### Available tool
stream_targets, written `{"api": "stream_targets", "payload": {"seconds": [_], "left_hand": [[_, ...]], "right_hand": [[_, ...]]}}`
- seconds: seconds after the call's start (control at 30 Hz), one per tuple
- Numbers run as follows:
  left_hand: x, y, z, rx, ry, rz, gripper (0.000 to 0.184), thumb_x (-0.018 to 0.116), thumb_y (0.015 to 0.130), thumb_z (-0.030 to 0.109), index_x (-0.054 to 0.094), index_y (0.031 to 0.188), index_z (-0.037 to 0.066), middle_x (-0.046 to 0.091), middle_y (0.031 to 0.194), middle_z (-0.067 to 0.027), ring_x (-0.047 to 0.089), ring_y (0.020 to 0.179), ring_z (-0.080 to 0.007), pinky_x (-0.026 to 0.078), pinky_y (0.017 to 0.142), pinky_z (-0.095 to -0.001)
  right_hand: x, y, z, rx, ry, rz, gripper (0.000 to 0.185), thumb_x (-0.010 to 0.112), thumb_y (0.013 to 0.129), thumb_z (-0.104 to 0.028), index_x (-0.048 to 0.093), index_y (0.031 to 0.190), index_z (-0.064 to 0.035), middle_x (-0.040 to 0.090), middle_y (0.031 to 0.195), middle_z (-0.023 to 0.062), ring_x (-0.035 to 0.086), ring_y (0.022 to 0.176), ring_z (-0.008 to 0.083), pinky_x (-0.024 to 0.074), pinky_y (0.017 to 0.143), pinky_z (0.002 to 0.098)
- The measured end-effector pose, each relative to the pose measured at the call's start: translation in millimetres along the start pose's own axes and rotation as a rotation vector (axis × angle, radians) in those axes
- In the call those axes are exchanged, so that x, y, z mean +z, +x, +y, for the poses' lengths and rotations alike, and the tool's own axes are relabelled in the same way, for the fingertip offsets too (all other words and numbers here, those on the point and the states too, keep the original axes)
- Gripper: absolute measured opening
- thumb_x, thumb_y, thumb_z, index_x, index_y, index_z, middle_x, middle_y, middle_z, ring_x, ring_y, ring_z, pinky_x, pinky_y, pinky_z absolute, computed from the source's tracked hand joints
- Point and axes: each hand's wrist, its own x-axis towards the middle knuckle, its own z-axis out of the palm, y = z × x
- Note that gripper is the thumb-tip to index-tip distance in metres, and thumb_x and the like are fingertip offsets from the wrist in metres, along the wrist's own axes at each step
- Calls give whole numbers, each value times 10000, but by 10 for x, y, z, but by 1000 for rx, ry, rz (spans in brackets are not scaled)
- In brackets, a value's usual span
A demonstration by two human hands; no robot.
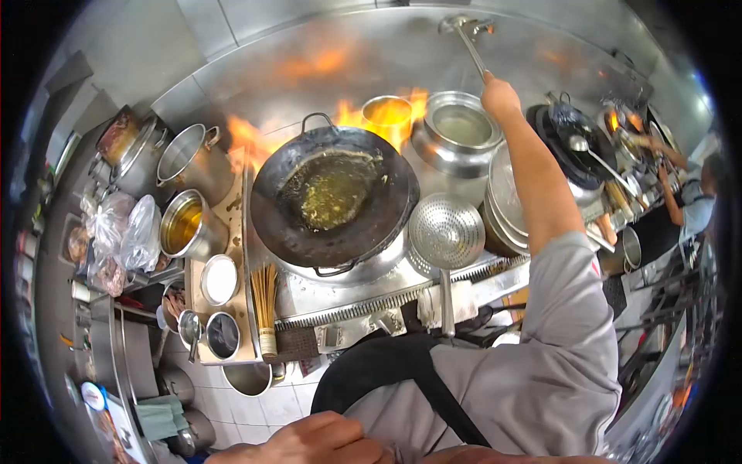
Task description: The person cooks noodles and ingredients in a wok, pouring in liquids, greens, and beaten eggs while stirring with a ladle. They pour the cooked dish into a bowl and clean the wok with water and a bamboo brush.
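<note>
My right hand [501, 99] is closed round the handle of a metal ladle [470, 48], raised toward the steel back wall above the stove. Low in the view, close to my body, my left hand [321, 439] has its fingers curled; whether it holds anything is hidden. A black wok [270, 224] with bubbling oil [332, 189] in it sits on the burner, with flames [251, 147] behind it. To its right a perforated strainer [447, 232] rests with its handle toward me.
Steel pots [193, 164], a pot of yellow oil [185, 224], small bowls [220, 280] and a bamboo brush [264, 309] stand at left. A lidless round pot [464, 127] stands behind the strainer. At far right, a person [707, 189] works near another wok [572, 147].
</note>
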Motion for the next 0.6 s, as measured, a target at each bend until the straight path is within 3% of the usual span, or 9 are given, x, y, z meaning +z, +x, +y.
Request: {"api": "stream_targets", "payload": {"seconds": [0.03, 0.07, 0.2, 0.27, 0.33, 0.43, 0.5, 0.53, 0.6], "left_hand": [[31, 44, 35, -89, 76, -4, 321, 602, 604, 226, 623, 853, 24, 489, 764, -79, 492, 693, -272, 418, 585, -386], [121, 75, -8, 4, 252, 88, 211, 613, 593, 201, 573, 743, 57, 415, 688, -55, 444, 620, -243, 384, 537, -365], [172, -102, -152, -144, 341, 2, 209, 655, 604, 131, 453, 619, 80, 463, 686, -56, 490, 609, -229, 396, 503, -367], [158, -259, -237, -163, 270, -14, 215, 668, 624, 113, 456, 622, 80, 454, 673, -54, 494, 597, -230, 398, 500, -376], [89, -396, -267, -229, 193, -65, 173, 708, 722, 106, 546, 689, 55, 499, 681, -57, 516, 586, -229, 403, 503, -377], [45, -477, -479, -195, -112, -73, 136, 723, 823, 137, 686, 817, 6, 628, 719, -81, 577, 634, -265, 434, 545, -376], [65, -504, -665, -129, -156, -76, 148, 738, 812, 148, 687, 800, 9, 622, 718, -86, 566, 622, -264, 416, 534, -376], [98, -546, -756, -70, -192, -48, 161, 753, 802, 159, 689, 782, 13, 615, 716, -91, 556, 610, -263, 399, 523, -376], [120, -558, -972, 19, -367, -44, 245, 788, 769, 198, 687, 859, -6, 614, 748, -89, 550, 611, -245, 373, 500, -350]], "right_hand": [[-27, 91, -12, -10, -78, -26, 421, 529, 838, -90, 548, 1258, -98, 655, 1057, 237, 624, 1017, 404, 502, 873, 497], [-58, 156, 6, -27, -75, -20, 421, 529, 838, -90, 548, 1258, -98, 655, 1057, 237, 624, 1017, 404, 502, 873, 497], [42, 149, -12, -54, -49, -68, 433, 551, 822, -85, 547, 1255, -86, 653, 1058, 236, 613, 1036, 408, 500, 868, 493], [146, -73, 97, -21, -17, -66, 445, 569, 818, -94, 545, 1262, -84, 654, 1055, 232, 610, 1043, 407, 501, 864, 488], [294, -423, 96, -121, 321, 80, 479, 586, 809, -116, 536, 1284, -79, 650, 1028, 255, 624, 999, 418, 505, 848, 468], [375, -1091, 72, -106, 458, 173, 494, 641, 789, -156, 562, 1268, -63, 682, 929, 226, 695, 829, 335, 541, 742, 441], [173, -1680, -12, 122, 878, -103, 511, 610, 823, -61, 504, 1323, -55, 609, 745, 98, 584, 546, 173, 444, 475, 303], [104, -1900, -11, 148, 875, -116, 511, 610, 823, -61, 504, 1323, -55, 609, 745, 98, 584, 546, 173, 444, 475, 303], [27, -2386, 6, 340, 1214, -198, 541, 622, 836, -44, 467, 1354, -55, 541, 701, 13, 481, 490, 66, 334, 406, 234]]}}
